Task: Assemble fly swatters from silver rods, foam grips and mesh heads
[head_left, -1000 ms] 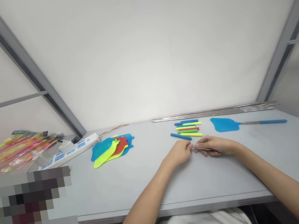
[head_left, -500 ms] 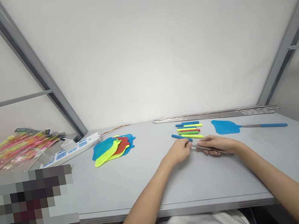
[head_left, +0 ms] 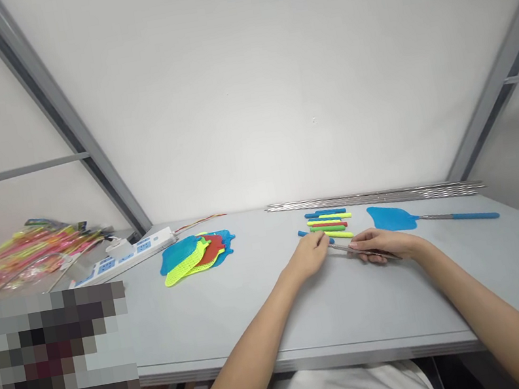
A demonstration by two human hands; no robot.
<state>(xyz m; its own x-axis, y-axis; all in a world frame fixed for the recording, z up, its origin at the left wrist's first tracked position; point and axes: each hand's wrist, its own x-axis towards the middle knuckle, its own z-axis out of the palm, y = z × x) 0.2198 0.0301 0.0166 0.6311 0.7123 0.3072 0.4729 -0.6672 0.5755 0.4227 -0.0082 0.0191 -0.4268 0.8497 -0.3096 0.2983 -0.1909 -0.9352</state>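
My left hand (head_left: 311, 255) is closed around a short blue handle tube (head_left: 302, 234), whose two ends stick out past the fingers. My right hand (head_left: 378, 245) grips a thin metal rod (head_left: 340, 246) that slants across its palm. The rod's left tip meets the handle's right end by my left fingers; whether it sits inside is hidden. Just beyond lie loose handle tubes in blue, yellow, red and green (head_left: 329, 229). To the right rests a fly swatter with a blue head (head_left: 393, 218), a metal shaft and a blue handle (head_left: 476, 216).
A pile of blue, yellow and red swatter heads (head_left: 185, 260) lies left on the grey table (head_left: 259, 314). Long metal rods (head_left: 374, 197) run along the back wall. A white power strip (head_left: 126, 260) and bagged colourful goods (head_left: 35, 252) are at far left.
My right hand has shifted slightly right and up, and more of the rod shows between the hands. My left hand has risen slightly, still on the blue handle.
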